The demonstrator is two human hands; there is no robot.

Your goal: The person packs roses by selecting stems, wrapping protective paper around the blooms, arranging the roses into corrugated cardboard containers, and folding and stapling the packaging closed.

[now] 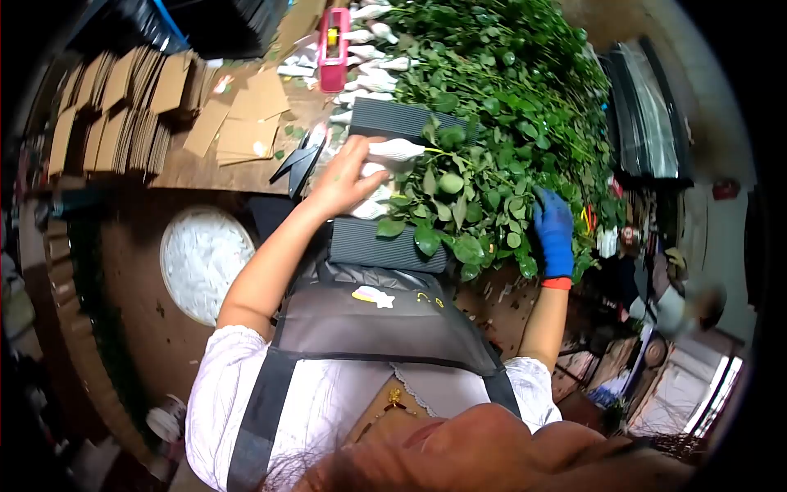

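My bare left hand [343, 176] has its fingers and thumb closed about a flower bud in a white net sleeve [398, 150]. More white-sleeved buds lie below its thumb, partly covered. The sleeved bud's green stem runs right into leafy flower stems [492, 176]. Among the leaves at the right, my right hand [554, 234], in a blue glove with a red cuff, is closed on stems; its fingertips are partly hidden by foliage. A grey ribbed pad [389, 243] lies in front of the buds, and another ribbed grey piece [393, 120] lies behind them.
Black-handled scissors [303, 160] lie left of my left hand. Cardboard pieces [250, 119] and cardboard stacks [131, 82] cover the table's left side. A pink box [334, 49] stands behind. On the floor sits a round container of white sleeves [205, 262]. A person [684, 303] is at the far right.
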